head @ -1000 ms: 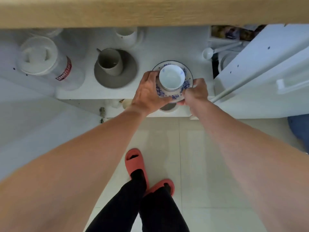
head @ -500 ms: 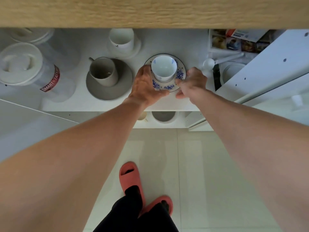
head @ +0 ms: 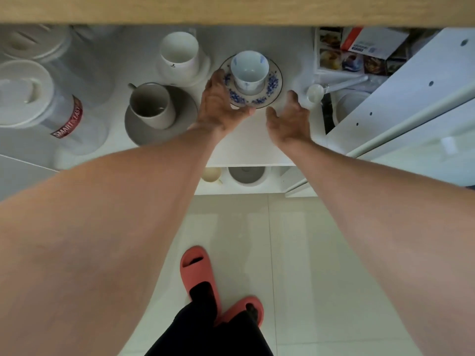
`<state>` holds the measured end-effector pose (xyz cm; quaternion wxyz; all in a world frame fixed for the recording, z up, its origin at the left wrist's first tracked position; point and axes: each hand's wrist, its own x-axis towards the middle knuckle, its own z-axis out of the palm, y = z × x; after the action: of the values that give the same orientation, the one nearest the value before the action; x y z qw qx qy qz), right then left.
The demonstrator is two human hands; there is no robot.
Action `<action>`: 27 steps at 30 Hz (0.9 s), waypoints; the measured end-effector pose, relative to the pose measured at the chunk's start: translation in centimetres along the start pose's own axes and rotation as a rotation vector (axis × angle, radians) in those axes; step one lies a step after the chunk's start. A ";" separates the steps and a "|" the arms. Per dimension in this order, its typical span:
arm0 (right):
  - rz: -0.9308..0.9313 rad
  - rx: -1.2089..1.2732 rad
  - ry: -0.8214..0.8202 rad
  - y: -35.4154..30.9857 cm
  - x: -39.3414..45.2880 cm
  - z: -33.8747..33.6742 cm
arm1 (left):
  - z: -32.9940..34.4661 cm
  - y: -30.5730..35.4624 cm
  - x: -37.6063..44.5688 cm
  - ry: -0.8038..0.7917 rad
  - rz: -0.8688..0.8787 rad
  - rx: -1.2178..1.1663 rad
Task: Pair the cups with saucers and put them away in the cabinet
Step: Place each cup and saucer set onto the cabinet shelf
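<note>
A white cup [head: 249, 69] stands on a blue-flowered saucer [head: 272, 84] on the white cabinet shelf [head: 252, 145]. My left hand [head: 218, 106] lies at the saucer's left rim, fingers relaxed, thumb just under its near edge. My right hand [head: 289, 122] is off the saucer, open, a little to its right and nearer me. Left of them a grey cup [head: 151, 105] sits on a grey saucer [head: 185, 119]. Behind it a white cup [head: 180, 55] stands on a white saucer [head: 203, 70].
Lidded plastic containers [head: 28, 96] fill the shelf's left side. A white scoop [head: 314, 92] and boxes [head: 370, 44] lie to the right, beside the open cabinet door [head: 411, 98]. A wooden countertop edge [head: 231, 9] overhangs. A lower shelf holds a bowl [head: 246, 176].
Both hands carried the flowered cup and saucer deeper onto the shelf and set them down. My right hand has let go and drawn back; my left hand has loosened.
</note>
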<state>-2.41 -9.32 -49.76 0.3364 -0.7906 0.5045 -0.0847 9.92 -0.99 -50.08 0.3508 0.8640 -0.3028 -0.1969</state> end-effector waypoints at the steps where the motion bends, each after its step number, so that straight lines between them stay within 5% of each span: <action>1: 0.022 -0.014 -0.022 0.0 -1.1 -0.2 | -0.5 0.0 -1.1 -0.006 -0.009 0.012; 10: -0.013 -0.339 -0.221 -4.2 -15.7 -8.4 | -8.2 4.6 -15.2 -0.104 0.015 0.352; 19: -0.046 -0.324 -0.120 -11.4 -28.0 -20.4 | -18.9 14.3 -25.8 -0.098 0.139 0.370; 27: -0.270 -0.327 0.077 -16.1 -25.4 -26.7 | -23.2 18.5 -23.1 0.090 0.342 0.294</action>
<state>-15.25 4.74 -14.27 0.1696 -0.8914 0.4134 -0.0761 -1.50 15.03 -18.00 0.2624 0.8499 -0.4542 -0.0499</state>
